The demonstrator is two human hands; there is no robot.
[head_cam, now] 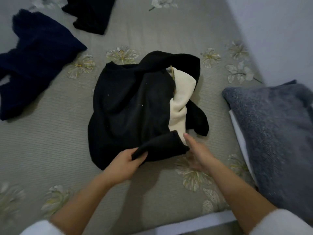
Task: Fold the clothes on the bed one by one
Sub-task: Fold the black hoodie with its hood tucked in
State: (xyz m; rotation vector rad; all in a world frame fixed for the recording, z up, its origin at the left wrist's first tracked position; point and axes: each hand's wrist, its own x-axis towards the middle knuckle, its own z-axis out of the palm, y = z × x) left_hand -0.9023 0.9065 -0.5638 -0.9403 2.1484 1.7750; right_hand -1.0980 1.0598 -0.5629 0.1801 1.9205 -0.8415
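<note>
**A:** What lay on the bed (50, 141), starting from the left?

**B:** A navy top (33, 65) was spread loosely at the left edge. Toward the far edge lay a black garment (91, 14), partly out of view. The bed cover was grey with pale printed flowers.

**A:** And the piece being folded?

**B:** A black sweater (128, 102) sat bunched in the middle of the bed, apart from the other two. Cream cloth (179, 102) showed at its right side, between black folds. Whether that was a lining or a separate piece could not be told.

**A:** Where were the hands?

**B:** Both reached in from the near edge, forearms bare, with white sleeves (39, 228) at the elbows. The left hand (123, 163) gripped the sweater's near edge, which was rolled into a thick band, thumb on top and fingers curled beneath it. The right hand (198, 155) was at the band's right end, fingers straight and close together, pinching nothing. It was blurred, and whether it touched the cloth could not be told.

**A:** Anything further right?

**B:** A fuzzy grey pillow (274, 141) lay at the right edge, with a pale wall (279, 31) beyond it.
</note>
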